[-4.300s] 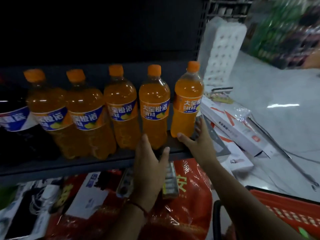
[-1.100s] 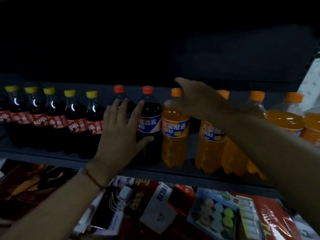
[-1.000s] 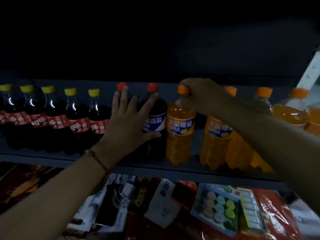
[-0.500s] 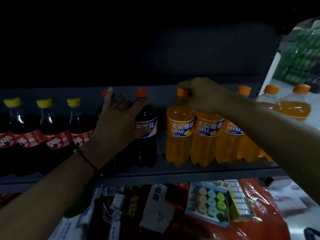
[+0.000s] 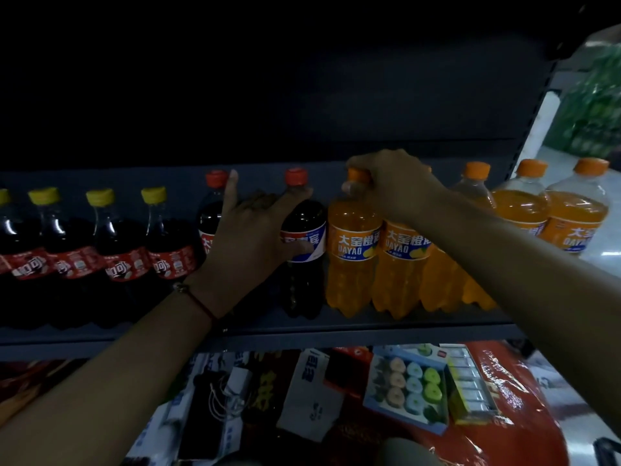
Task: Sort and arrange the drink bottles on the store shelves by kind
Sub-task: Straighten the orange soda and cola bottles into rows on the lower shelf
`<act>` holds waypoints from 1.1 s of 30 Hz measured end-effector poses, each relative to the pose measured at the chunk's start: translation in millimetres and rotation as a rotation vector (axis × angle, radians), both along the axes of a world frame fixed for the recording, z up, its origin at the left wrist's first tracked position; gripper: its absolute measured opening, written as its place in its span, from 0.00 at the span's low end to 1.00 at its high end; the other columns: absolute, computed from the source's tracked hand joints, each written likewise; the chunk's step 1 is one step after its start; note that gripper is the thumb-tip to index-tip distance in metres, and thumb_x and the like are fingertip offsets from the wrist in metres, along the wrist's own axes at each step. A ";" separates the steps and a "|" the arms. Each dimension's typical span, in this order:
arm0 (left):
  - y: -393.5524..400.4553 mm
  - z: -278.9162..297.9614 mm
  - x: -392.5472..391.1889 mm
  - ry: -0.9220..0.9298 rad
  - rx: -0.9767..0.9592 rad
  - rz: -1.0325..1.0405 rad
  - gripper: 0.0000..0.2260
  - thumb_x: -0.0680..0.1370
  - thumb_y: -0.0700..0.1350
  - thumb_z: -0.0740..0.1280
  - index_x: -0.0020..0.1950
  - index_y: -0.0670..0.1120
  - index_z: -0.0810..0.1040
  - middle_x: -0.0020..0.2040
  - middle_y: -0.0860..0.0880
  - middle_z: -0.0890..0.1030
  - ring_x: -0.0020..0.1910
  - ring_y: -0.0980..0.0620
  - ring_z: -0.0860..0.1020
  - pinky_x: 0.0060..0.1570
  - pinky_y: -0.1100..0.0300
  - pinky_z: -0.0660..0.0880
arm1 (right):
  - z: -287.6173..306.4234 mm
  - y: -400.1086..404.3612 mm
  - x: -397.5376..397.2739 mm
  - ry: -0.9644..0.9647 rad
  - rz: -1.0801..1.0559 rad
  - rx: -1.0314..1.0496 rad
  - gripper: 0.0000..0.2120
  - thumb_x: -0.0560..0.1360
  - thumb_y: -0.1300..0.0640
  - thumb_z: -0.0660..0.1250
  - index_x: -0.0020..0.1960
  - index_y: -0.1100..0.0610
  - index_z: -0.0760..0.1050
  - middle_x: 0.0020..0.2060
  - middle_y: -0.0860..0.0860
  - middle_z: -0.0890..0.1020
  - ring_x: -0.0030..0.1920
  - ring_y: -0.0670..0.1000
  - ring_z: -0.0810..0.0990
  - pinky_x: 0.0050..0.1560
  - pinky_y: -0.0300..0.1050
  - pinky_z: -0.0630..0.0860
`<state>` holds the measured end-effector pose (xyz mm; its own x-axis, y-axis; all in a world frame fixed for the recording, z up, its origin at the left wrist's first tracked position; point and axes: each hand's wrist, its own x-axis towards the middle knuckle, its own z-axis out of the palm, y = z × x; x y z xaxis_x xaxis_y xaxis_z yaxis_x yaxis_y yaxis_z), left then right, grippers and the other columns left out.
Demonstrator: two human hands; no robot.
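Note:
A dark shelf (image 5: 336, 327) carries a row of bottles. Several yellow-capped cola bottles (image 5: 117, 250) with red labels stand on the left. Two red-capped cola bottles (image 5: 304, 243) with blue-white labels stand in the middle. Several orange soda bottles (image 5: 353, 253) with orange caps fill the right side. My left hand (image 5: 248, 240) lies flat, fingers spread, against the two red-capped colas. My right hand (image 5: 389, 183) grips the neck and cap of the leftmost orange soda bottle, which stands close beside the right red-capped cola.
Below the shelf lie red plastic bags (image 5: 504, 398), a blue box of round coloured items (image 5: 408, 388), white packets and cables (image 5: 228, 395). Bright floor (image 5: 605, 237) and green stock (image 5: 594, 105) show past the shelf's right end.
The view swung from the shelf's right end to its middle. My right hand took hold of the leftmost orange bottle's top and slid it left against the colas; my left hand pressed onto the red-capped colas.

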<state>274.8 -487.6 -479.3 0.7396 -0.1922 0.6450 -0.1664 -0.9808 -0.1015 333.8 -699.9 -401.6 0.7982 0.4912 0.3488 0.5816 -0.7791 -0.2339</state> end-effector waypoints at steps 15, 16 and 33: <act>-6.4 -11.2 -9.1 0.080 0.010 0.041 0.38 0.76 0.65 0.63 0.80 0.57 0.49 0.78 0.39 0.61 0.79 0.36 0.50 0.74 0.35 0.38 | -13.8 0.5 0.6 0.051 -0.079 0.062 0.29 0.80 0.45 0.62 0.78 0.49 0.59 0.71 0.57 0.71 0.69 0.58 0.71 0.64 0.55 0.71; -5.2 -13.5 -13.7 0.055 -0.005 0.047 0.39 0.75 0.65 0.63 0.80 0.56 0.49 0.79 0.38 0.58 0.79 0.36 0.50 0.74 0.34 0.41 | -14.5 1.8 -0.2 0.060 -0.078 0.071 0.29 0.80 0.45 0.62 0.78 0.49 0.58 0.72 0.57 0.70 0.70 0.57 0.70 0.65 0.54 0.70; 47.9 -31.1 -36.3 -0.027 -0.418 0.173 0.38 0.75 0.52 0.72 0.80 0.55 0.54 0.66 0.40 0.73 0.60 0.38 0.74 0.57 0.45 0.75 | -9.1 70.3 -10.5 0.108 0.154 0.128 0.29 0.77 0.54 0.69 0.76 0.55 0.65 0.71 0.56 0.72 0.68 0.54 0.72 0.58 0.39 0.67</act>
<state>238.5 -439.7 -510.4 0.7202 0.2133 0.6602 0.0005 -0.9517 0.3070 323.4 -629.6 -410.7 0.7532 0.5676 0.3324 0.6577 -0.6427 -0.3929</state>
